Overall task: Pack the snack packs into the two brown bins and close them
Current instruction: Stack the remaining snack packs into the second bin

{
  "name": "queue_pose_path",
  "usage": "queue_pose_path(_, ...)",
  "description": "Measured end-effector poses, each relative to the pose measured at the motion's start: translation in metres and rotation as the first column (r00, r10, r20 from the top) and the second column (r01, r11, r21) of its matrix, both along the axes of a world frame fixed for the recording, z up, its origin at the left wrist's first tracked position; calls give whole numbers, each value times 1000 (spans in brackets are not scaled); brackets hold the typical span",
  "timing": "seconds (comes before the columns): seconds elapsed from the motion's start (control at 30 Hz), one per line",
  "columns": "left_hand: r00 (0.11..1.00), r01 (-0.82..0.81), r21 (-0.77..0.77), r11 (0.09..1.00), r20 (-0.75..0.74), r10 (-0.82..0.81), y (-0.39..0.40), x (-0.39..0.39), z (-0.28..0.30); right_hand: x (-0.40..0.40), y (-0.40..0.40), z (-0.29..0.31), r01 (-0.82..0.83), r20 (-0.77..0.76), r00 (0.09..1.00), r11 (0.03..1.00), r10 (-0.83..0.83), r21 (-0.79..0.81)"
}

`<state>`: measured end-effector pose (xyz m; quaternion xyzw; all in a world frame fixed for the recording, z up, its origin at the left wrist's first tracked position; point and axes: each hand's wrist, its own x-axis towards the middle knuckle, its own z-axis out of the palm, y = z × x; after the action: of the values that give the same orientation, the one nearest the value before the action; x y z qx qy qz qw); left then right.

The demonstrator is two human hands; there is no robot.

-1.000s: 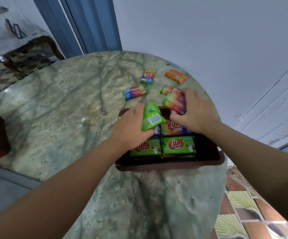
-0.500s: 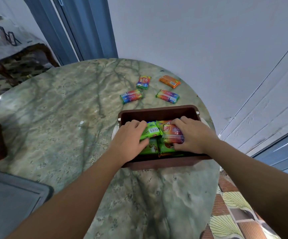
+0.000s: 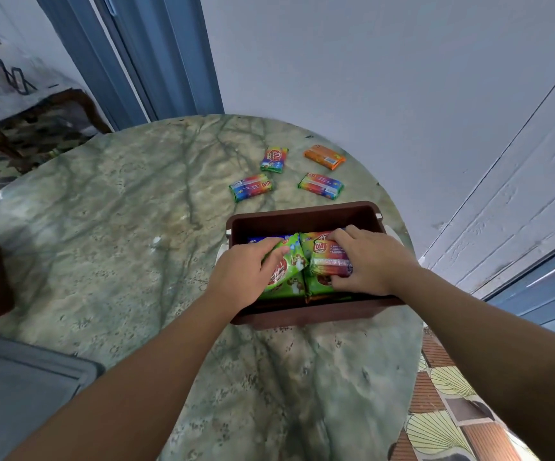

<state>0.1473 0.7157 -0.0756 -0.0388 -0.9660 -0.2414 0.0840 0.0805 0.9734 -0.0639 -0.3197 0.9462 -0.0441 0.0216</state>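
A brown bin [image 3: 302, 217] stands on the round marble table [image 3: 136, 227], partly filled with green snack packs. Inside it, my left hand [image 3: 242, 274] grips a green pack [image 3: 286, 264] that sits tilted on the stack. My right hand [image 3: 369, 261] grips a rainbow-coloured pack [image 3: 331, 261] lying on the packs at the bin's right side. Beyond the bin lie loose packs: rainbow ones [image 3: 251, 187], [image 3: 274, 159], [image 3: 321, 185] and an orange one [image 3: 324, 157]. Only one brown bin is in view.
A grey lid or tray [image 3: 19, 394] lies at the table's near left edge. The wall is close behind the table on the right. Tiled floor [image 3: 445, 394] shows at the lower right, and a small side table [image 3: 19, 94] stands at the far left.
Both hands have brought their packs down into the bin, the green one on the left and the rainbow one on the right. The view has shifted a little.
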Motion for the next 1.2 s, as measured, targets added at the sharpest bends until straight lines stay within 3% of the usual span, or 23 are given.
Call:
queue_pose_path(0.33, 987, 156, -262, 952, 69, -143, 0, -4, -3, -3, 2, -4, -29, 37, 999, 1000, 28, 10)
queue_pose_path(0.47, 991, 131, -334, 933, 42, -124, 2, -5, -3, -4, 2, -5, -31, 21, 999, 1000, 31, -2)
queue_pose_path(0.6, 972, 221, -490, 843, 176, -153, 3, -7, -4, -3, 4, -5, -38, 23, 999, 999, 38, -17)
queue_pose_path(0.77, 971, 231, -441, 867, 166, -175, 1, -7, -4, -3, 3, -3, -36, 33, 999, 999, 36, -5)
queue_pose_path(1.07, 960, 266, -457, 849, 206, -190, 3, -5, 2, -3, 8, -3, 49, 140, 990, 980, -22, -191)
queue_pose_path(1.2, 956, 277, -464, 842, 219, -193, 2, -6, 1, -3, 9, -3, 121, 164, 982, 973, -90, -195)
